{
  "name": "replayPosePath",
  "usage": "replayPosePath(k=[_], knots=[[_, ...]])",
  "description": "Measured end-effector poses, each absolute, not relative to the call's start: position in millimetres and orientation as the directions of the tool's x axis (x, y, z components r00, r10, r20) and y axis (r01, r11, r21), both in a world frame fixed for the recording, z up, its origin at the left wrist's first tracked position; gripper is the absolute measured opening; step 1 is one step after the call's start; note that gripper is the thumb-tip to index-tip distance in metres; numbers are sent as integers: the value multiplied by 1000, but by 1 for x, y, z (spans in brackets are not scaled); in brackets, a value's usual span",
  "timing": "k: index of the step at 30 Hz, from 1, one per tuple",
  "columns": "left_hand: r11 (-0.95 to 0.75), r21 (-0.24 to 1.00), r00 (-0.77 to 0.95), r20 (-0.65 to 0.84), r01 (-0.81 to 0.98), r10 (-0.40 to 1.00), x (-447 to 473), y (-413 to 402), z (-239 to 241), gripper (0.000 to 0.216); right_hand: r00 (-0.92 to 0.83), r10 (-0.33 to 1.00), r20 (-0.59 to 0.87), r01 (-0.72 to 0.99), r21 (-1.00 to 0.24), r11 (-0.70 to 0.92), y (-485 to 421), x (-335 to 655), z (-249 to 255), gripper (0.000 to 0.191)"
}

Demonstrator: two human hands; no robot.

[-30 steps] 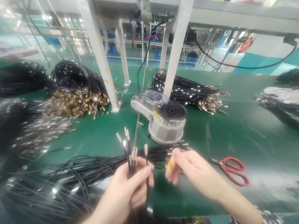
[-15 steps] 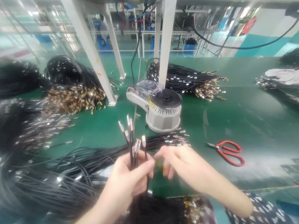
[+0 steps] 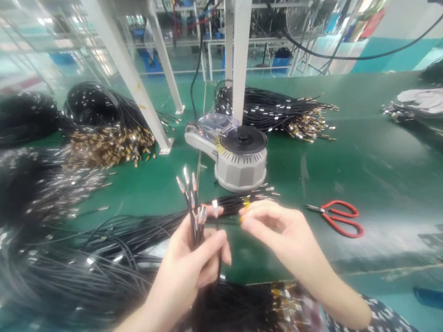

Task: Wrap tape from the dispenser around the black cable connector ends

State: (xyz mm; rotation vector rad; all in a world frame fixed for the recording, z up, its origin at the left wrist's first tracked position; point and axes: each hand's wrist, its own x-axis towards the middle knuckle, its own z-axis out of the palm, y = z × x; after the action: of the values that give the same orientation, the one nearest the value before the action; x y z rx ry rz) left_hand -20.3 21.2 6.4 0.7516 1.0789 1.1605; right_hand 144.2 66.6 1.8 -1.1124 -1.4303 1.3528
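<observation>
My left hand is closed round several black cables, their metal-tipped ends pointing up. One cable end stands a little apart from the others, by the forefinger. Just to the right, my right hand pinches a small yellow strip that looks like tape between thumb and fingertips, apart from the cables. Behind both hands stands a grey round tape dispenser with a black disc on top. A bundle of black cables lies on the table between dispenser and hands.
Red-handled scissors lie to the right on the green table. Cable bundles with golden ends lie at left, and another bundle lies behind the dispenser. White metal posts rise from the table. More cables rest across my lap.
My right hand has drawn slightly away from the left, and its fingers now pinch the yellow strip in plain view. The left forefinger has stretched out beside the separate cable end.
</observation>
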Motion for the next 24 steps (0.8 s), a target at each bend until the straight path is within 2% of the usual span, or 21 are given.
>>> replayPosePath(k=[6,12,24], knots=[[274,925,92,-259,-264,961,-17,19,9,48,-335,942,28,94,-994,63,71,146,14,12],[289,932,60,-283,-217,957,-13,16,14,57,-358,933,42,83,-994,77,73,142,18,10],[306,935,109,-291,-178,951,-15,16,14,55,-358,930,81,107,-986,127,73,141,19,10]])
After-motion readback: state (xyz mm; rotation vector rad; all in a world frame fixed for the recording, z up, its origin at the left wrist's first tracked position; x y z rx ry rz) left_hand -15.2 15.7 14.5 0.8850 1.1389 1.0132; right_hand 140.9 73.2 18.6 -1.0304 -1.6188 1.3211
